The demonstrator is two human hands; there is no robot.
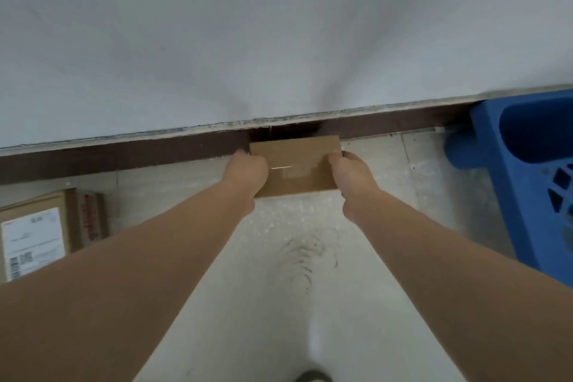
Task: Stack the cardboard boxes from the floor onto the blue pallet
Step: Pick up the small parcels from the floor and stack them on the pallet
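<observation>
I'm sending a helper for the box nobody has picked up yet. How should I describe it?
Follow the dark skirting board along the white wall leftwards from the blue pallet. Past the plain box gripped by the left hand and right hand, another cardboard box lies on the floor at the far left. It alone carries a white label with barcodes.
</observation>
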